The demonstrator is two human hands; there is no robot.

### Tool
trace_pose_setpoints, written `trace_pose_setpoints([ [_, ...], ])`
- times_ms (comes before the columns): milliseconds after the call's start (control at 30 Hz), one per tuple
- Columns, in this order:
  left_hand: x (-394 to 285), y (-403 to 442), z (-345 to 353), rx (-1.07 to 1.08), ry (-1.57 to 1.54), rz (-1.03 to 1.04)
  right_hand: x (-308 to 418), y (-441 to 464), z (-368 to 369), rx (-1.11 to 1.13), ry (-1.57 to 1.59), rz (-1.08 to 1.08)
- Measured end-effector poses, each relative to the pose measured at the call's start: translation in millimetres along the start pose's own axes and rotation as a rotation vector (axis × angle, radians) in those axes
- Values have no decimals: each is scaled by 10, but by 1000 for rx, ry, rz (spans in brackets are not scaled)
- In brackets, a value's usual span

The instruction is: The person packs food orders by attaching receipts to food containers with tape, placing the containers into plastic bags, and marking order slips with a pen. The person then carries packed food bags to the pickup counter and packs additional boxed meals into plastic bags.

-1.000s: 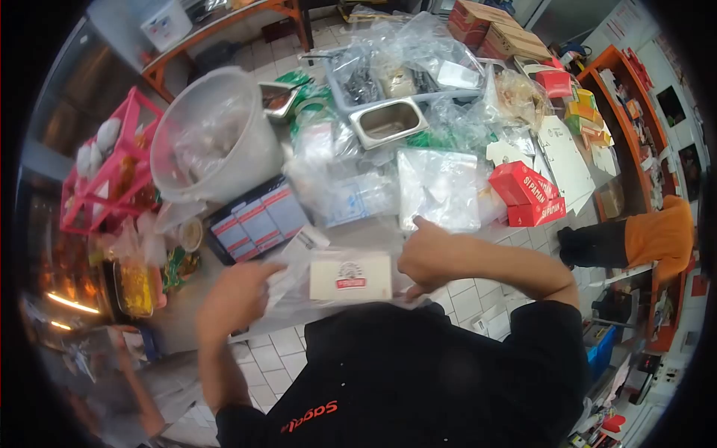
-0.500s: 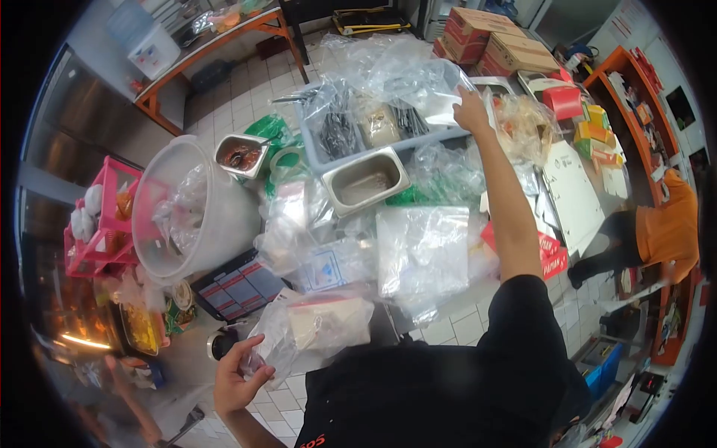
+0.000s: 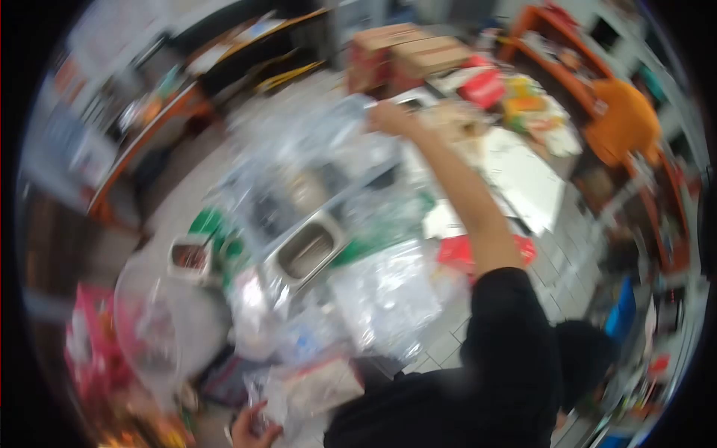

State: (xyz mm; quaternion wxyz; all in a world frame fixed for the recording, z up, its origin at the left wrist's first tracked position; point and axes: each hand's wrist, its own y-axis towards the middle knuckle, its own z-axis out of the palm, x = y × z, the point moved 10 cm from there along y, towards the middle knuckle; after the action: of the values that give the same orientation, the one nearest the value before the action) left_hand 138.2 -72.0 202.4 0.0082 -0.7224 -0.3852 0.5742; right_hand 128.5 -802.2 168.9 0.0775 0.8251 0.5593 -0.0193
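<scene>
The view is smeared by motion. My right arm is stretched far forward, and my right hand (image 3: 390, 118) is closed on clear plastic bags (image 3: 347, 116) at the far right corner of a grey-blue bin (image 3: 358, 187). Black and pale packs inside the bin are blurred. Low in the view, my left hand (image 3: 255, 431) has thumb and finger apart beside a clear plastic bag (image 3: 272, 392) around a pale, red-edged pack (image 3: 325, 384). A steel pan (image 3: 308, 250) stands against the bin's near side, with flat clear bags (image 3: 385, 295) nearer me.
A large translucent tub (image 3: 168, 321), a pink basket (image 3: 89, 343) and a small pan of red sauce (image 3: 190, 256) stand left. Cardboard boxes (image 3: 407, 56) are behind. White flat cartons (image 3: 523, 175) lie right. A person in orange (image 3: 624, 123) is at the orange shelves.
The view has turned right, shifting the bin and table things left. My right hand stays at the bin's far right corner. My left hand now appears lower in view, beside the same bag.
</scene>
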Motion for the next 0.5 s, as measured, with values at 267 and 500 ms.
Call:
trace_pose_setpoints([
  [267,-177,-62,58,-13,-68,-190,169,-268,-912,-51,91,323],
  [500,-114,-239,-131,-89,-118,-85,111,-366,-1151,46,38,283],
])
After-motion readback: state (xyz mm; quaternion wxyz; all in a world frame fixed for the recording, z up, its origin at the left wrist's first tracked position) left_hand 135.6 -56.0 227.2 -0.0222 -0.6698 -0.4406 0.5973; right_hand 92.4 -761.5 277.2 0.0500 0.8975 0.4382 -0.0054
